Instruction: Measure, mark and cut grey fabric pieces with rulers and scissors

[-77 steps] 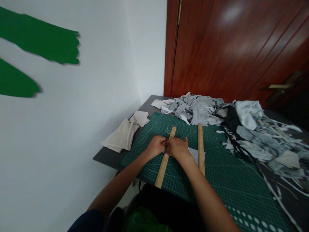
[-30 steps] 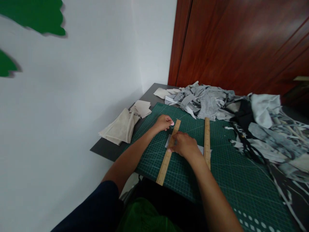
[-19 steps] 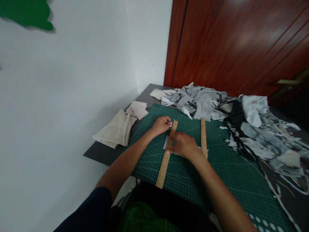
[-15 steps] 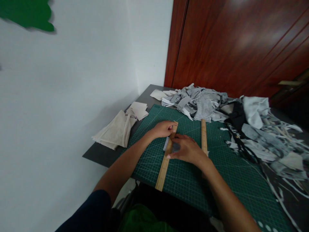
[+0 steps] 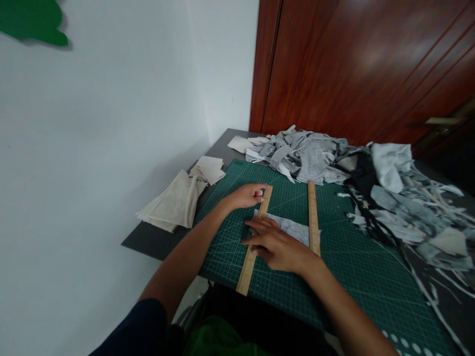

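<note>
The white wall (image 5: 129, 89) bounds the left side and the red-brown door (image 5: 345, 64) stands behind the far edge. The dark desk (image 5: 159, 242) meets the wall along its left side; its near left corner projects as a point. The green cutting mat (image 5: 356, 277) covers most of the near surface, and its near edge faces the person. The widest run of exposed grid lies right of the right ruler (image 5: 312, 212); a narrower band lies between the two rulers, on the far side of the fabric.

A heap of grey scraps (image 5: 311, 158) lines the far edge of the mat and limits reach there. Loose strips (image 5: 438, 237) and a black looped item (image 5: 374, 227), not identifiable, border the right side. Folded beige cloth (image 5: 174, 202) occupies the left strip, partly overhanging the wall-side edge.

The left ruler (image 5: 245, 277) runs from mid-mat to the near edge. The right hand (image 5: 272, 247) lies across it, grip wide, fingers spread. The left hand (image 5: 245, 196) is at the ruler's far end, grip narrow, thumb near forefinger; whether it pinches anything cannot be told. The grey fabric piece (image 5: 291, 227) lies flat on the mat beneath both rulers, its ends protruding beyond each.
</note>
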{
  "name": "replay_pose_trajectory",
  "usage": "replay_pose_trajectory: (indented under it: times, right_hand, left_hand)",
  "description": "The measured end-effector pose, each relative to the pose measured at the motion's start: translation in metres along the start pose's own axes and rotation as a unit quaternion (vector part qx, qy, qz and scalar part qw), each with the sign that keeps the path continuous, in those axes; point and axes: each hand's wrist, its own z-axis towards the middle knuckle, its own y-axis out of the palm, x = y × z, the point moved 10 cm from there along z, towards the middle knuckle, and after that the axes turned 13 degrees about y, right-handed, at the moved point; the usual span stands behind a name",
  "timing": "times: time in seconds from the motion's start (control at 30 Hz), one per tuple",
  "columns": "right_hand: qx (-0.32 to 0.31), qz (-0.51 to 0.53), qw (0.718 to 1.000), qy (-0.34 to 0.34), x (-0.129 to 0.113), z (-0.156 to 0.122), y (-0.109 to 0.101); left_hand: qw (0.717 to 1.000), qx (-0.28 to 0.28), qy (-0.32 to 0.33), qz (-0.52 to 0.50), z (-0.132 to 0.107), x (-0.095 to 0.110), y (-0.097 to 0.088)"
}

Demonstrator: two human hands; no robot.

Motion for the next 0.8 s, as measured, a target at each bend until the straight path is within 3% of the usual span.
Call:
replay_pose_trajectory:
  times: [0.4, 0.53, 0.67, 0.73, 0.8]
  right_hand:
    - [0.047, 0.015, 0.998, -0.030, -0.003, -0.003, -0.008]
    - [0.061, 0.031, 0.997, -0.030, -0.005, -0.001, -0.020]
    - [0.115, 0.040, 0.992, 0.026, 0.011, 0.006, -0.040]
    - [0.131, 0.038, 0.990, 0.039, 0.022, 0.007, -0.048]
    - [0.131, 0.030, 0.990, 0.049, 0.037, 0.005, -0.052]
  left_hand:
    - [0.998, 0.031, 0.011, 0.048, -0.001, 0.019, -0.012]
    - [0.998, 0.031, -0.046, -0.027, -0.005, 0.018, -0.009]
    - [0.988, -0.016, -0.099, -0.116, -0.012, 0.021, 0.004]
    - [0.994, -0.047, -0.073, -0.071, -0.012, 0.028, 0.006]
    - [0.998, -0.044, -0.035, -0.006, -0.010, 0.034, 0.002]
